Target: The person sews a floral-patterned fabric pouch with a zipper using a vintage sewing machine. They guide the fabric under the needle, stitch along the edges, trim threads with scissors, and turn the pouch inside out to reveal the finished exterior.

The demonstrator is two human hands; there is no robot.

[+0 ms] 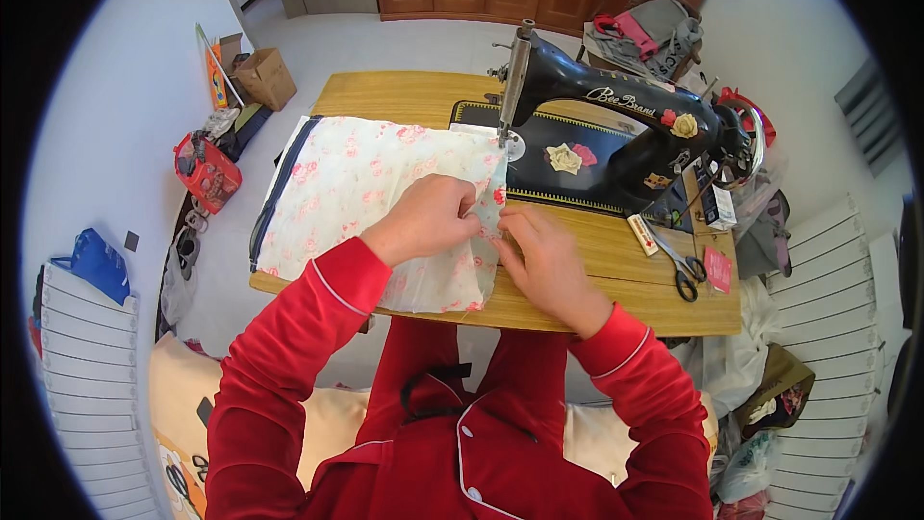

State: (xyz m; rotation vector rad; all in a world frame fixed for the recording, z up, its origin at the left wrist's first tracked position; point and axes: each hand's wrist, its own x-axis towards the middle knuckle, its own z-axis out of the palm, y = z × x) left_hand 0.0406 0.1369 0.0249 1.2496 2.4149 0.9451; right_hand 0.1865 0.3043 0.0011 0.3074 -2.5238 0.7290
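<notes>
A white floral fabric (361,188) with a dark blue strip (281,184) along its left side lies over the left part of the wooden sewing table (404,90). Its upper right corner lies at the needle of a black Bee Brand sewing machine (613,83), near the presser foot (503,137). My left hand (432,219) rests on the cloth, thumb and fingers pinching it near the right edge. At that same edge, my right hand (541,256) holds the fabric between thumb and fingertips. The fabric's front edge drapes to the table's front.
Right of the machine bed lie black-handled scissors (686,271), a small white box (642,235) and a pink card (717,269). A chair with bags (650,29) stands behind. Cardboard boxes (267,78) and a red bag (208,172) sit on the floor at left.
</notes>
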